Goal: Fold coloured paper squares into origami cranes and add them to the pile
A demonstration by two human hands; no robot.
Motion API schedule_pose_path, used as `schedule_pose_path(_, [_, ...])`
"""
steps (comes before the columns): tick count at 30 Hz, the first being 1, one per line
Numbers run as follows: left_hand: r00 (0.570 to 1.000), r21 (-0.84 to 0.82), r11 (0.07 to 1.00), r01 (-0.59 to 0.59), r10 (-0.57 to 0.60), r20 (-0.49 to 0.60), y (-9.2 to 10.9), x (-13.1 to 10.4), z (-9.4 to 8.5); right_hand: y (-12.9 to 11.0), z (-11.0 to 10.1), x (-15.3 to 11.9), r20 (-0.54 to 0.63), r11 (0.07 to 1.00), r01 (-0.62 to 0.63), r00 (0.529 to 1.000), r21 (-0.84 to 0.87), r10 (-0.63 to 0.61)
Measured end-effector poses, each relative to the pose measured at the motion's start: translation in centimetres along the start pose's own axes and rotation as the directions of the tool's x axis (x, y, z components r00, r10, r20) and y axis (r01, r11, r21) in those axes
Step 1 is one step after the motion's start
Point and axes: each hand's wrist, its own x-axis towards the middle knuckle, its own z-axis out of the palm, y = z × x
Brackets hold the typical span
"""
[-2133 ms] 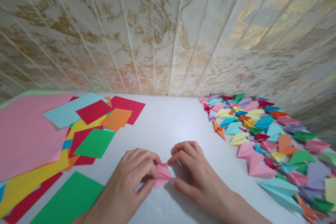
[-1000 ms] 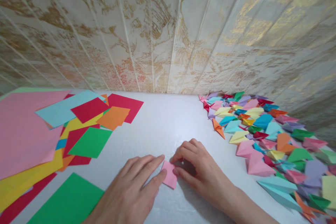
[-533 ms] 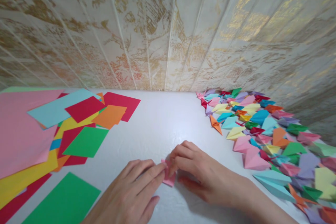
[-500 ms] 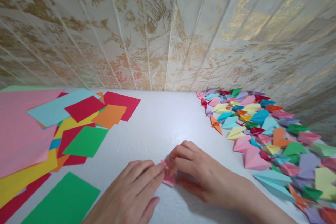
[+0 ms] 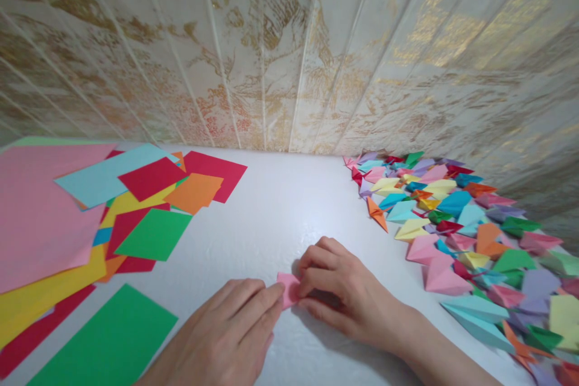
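Note:
A small folded piece of pink paper [image 5: 288, 291] lies on the white tabletop between my two hands, near the front. My left hand [image 5: 230, 325] comes in from the lower left, its fingers together and the fingertips holding the paper's left edge. On the right, my right hand [image 5: 337, 295] has its fingers curled, thumb and fingertips closed on the paper's right edge. The left thumb is mostly hidden behind the hand.
Flat coloured sheets overlap at the left, among them a large pink sheet [image 5: 45, 217] and a green sheet [image 5: 108, 338]. Many folded paper figures [image 5: 452, 229] cover the right side. A patterned curtain [image 5: 271, 54] hangs behind the white table [image 5: 289, 211].
My right thumb and fingers have shifted from over the pink paper to its right edge. The paper has turned slightly and shows more of its surface. The view has tilted a little.

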Motion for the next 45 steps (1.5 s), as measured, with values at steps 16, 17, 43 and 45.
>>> schedule_pose_path(16, [0.998,0.097,0.995,0.008,-0.002,-0.058,0.8,-0.5,0.2,-1.6,1.4,0.7,-0.063,0.94,-0.331,0.939,0.084,0.337])
schedule_pose_path(17, [0.999,0.103,0.995,-0.01,0.014,-0.038,0.8,-0.5,0.1,-1.6,1.5,0.6,-0.063,0.94,-0.331,0.94,0.084,0.336])
schedule_pose_path(43, [0.999,0.169,0.985,0.047,-0.05,0.014,1.7,-1.1,1.0,-1.9,1.6,0.6,-0.058,0.932,-0.357,0.931,0.062,0.361])
schedule_pose_path(45, [0.999,0.18,0.983,0.046,-0.051,0.02,1.8,-0.9,1.0,-2.0,1.7,0.6,-0.065,0.931,-0.357,0.93,0.078,0.362])
